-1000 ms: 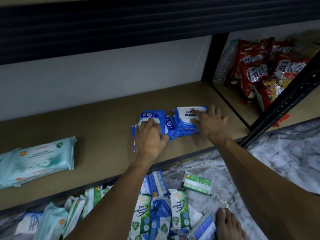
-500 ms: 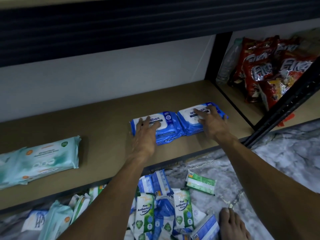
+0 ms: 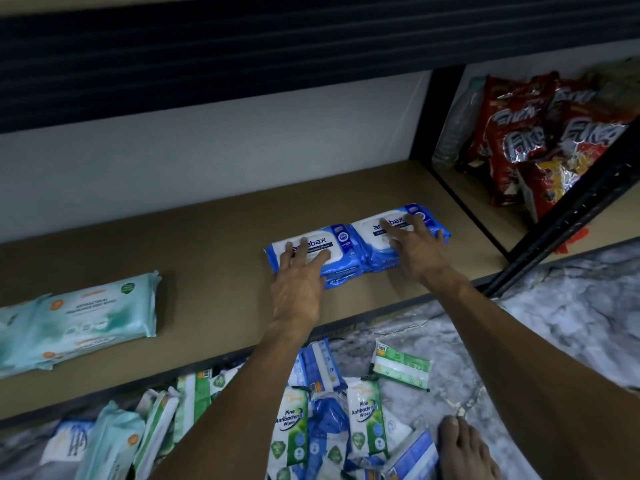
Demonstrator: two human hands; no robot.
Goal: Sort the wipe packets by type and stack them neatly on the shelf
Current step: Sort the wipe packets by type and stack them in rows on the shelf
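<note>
- On the shelf, seen from the head camera, two low stacks of blue packets lie side by side, touching, near the front edge.
- Left hand rests flat on the left stack, fingers straight and spread, gripping nothing; right hand lies likewise on the right stack.
- Teal packets sit well apart, far left.
- Roughly midway, by my reckoning: a mixed pile waits on the floor below.
</note>
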